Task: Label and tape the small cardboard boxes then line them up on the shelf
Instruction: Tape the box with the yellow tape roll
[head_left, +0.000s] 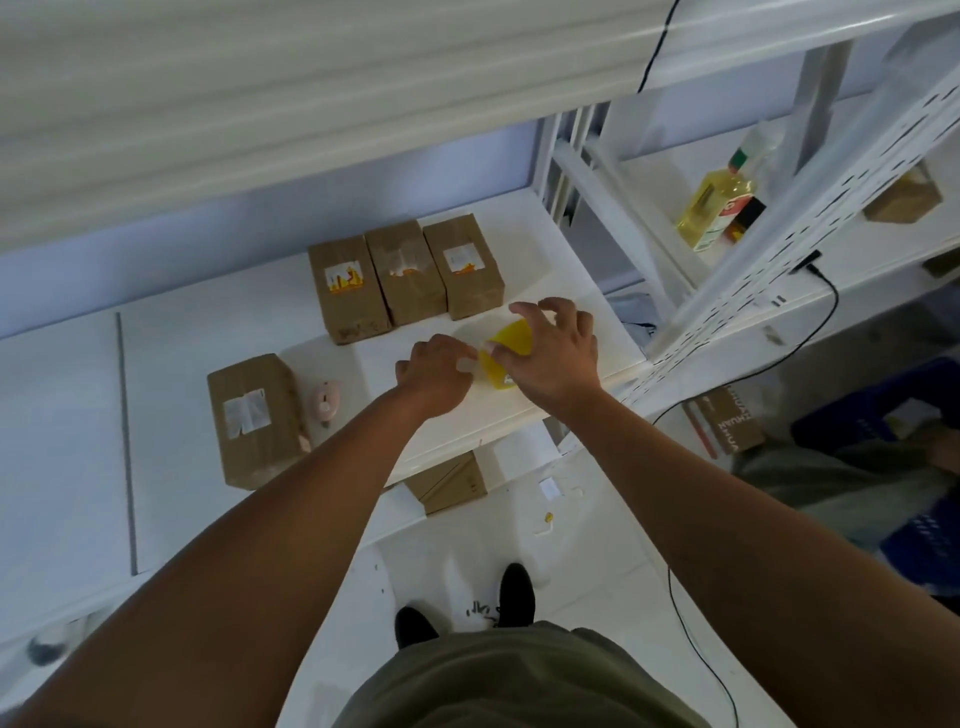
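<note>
Head view shows both hands meeting at the yellow tape roll (508, 349), just right of the frame's centre, low over the white shelf (571, 291). The right hand (558, 358) comes over the roll with thumb and fingers curled round it; the left hand (436, 371) has its fingers curled, with the tips against the roll's left edge. I judge that it pinches the loose end of the tape, but the strip is too pale for me to be sure.

Above the hands three small cardboard boxes stand side by side, touching: the left box (347, 291), the middle box (408, 270) and the right box (465, 265), each with a label on top. A fourth box (254, 421) lies apart at the lower left, also labelled, with a small pink object (327, 402) just beside it; what this is I cannot tell.

The tape should be thin and sticky, and I expect it to fold onto itself if the end goes slack; I would keep the roll held by its rim and pull the end out straight and taut. The boxes look light and stiff; I would take each one by its two long sides, and I would not press on the label.
</note>
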